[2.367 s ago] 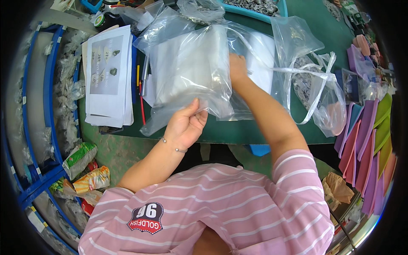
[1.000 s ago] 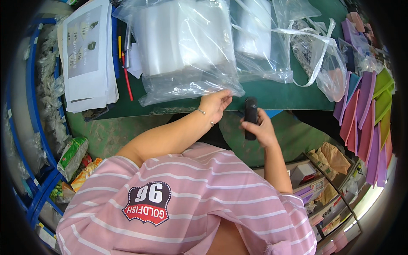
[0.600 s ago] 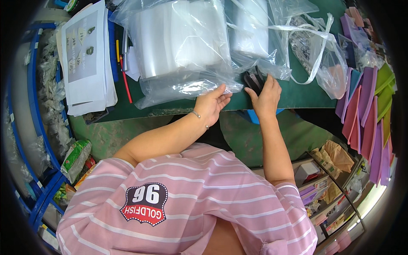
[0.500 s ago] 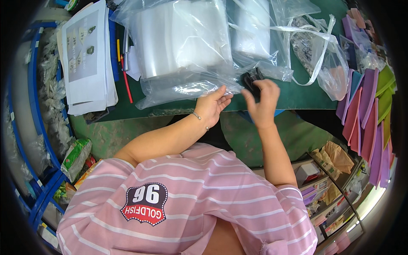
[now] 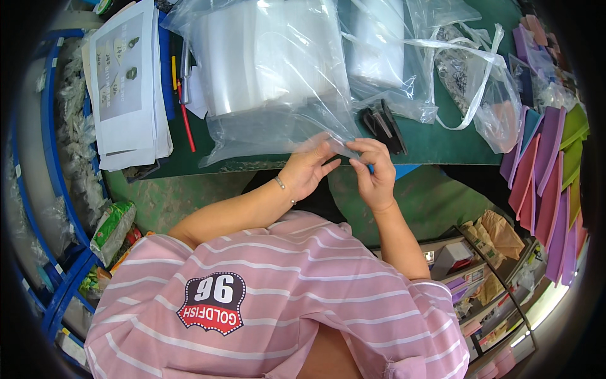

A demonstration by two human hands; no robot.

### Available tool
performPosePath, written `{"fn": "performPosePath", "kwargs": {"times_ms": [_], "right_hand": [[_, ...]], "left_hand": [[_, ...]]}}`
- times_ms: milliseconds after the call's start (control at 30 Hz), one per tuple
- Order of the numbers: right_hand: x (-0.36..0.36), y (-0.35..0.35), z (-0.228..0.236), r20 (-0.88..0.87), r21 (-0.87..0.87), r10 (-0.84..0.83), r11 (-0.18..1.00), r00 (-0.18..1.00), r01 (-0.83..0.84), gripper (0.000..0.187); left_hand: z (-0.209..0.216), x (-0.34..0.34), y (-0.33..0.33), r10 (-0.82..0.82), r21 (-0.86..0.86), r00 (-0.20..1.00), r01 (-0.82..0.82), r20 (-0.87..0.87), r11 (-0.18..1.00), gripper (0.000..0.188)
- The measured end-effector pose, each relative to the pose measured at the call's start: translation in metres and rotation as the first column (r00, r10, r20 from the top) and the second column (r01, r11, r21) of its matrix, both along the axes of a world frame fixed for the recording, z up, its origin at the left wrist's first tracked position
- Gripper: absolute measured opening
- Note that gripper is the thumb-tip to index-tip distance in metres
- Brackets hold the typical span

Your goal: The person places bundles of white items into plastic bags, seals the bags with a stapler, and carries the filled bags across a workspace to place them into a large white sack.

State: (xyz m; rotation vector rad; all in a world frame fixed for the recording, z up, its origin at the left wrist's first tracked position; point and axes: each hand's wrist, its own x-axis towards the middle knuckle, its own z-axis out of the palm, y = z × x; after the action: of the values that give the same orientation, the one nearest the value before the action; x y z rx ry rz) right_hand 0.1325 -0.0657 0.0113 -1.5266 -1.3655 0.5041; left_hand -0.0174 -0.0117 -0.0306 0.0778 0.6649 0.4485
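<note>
Big clear bag: the big clear bag (image 5: 271, 60) lies flat on the green table (image 5: 451, 142), with a fat stack of see-through sheets inside.
Bag's near edge: the loose, empty end points at the person, and its right corner is lifted up to the hands.
Left hand: the left hand (image 5: 305, 173) pinches the loose edge near that corner — thumb on it, lower fingers spread.
Right hand: the right hand (image 5: 377, 174) has the corner between thumb and fingertips, just beside the left one.
Black stapler: a black stapler (image 5: 383, 128) sits on the table just past the right hand, not held.
Other clear bag: another clear bag (image 5: 379, 47) with a white bundle lies to the right.
Papers and pens: a pile of papers (image 5: 126, 76) is on the left — a red pen (image 5: 187, 123) lies between it and the big bag.
</note>
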Motion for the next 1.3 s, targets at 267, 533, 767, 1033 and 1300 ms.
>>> {"fn": "performPosePath", "kwargs": {"times_ms": [267, 533, 767, 1033, 1300], "right_hand": [[0.015, 0.012, 0.027, 0.419, -0.134, 0.278, 0.961, 0.865, -0.244, 0.017], [0.003, 0.030, 0.030, 0.586, -0.211, 0.360, 0.933, 0.726, -0.292, 0.013], [0.033, 0.025, 0.035, 0.489, -0.270, 0.588, 0.805, 0.644, -0.529, 0.013], [0.025, 0.037, 0.027, 0.524, -0.230, 0.571, 0.810, 0.632, -0.540, 0.011], [0.034, 0.047, 0.039, 0.352, -0.271, 0.690, 0.722, 0.632, -0.637, 0.026]], "left_hand": [[0.012, 0.001, 0.014, 0.000, 0.014, 1.000, -0.001, 0.032, 1.000, 0.063], [0.020, -0.014, 0.016, -0.383, 0.292, 0.881, 0.458, -0.278, 0.840, 0.045], [0.080, -0.086, 0.047, 0.452, 0.453, 0.560, 0.828, -0.694, -0.330, 0.080], [0.039, -0.097, 0.037, 0.386, 0.243, 0.443, 0.851, -0.809, -0.466, 0.080], [0.025, -0.143, 0.051, 0.404, 0.309, 0.469, 0.863, -0.785, -0.401, 0.051]]}}
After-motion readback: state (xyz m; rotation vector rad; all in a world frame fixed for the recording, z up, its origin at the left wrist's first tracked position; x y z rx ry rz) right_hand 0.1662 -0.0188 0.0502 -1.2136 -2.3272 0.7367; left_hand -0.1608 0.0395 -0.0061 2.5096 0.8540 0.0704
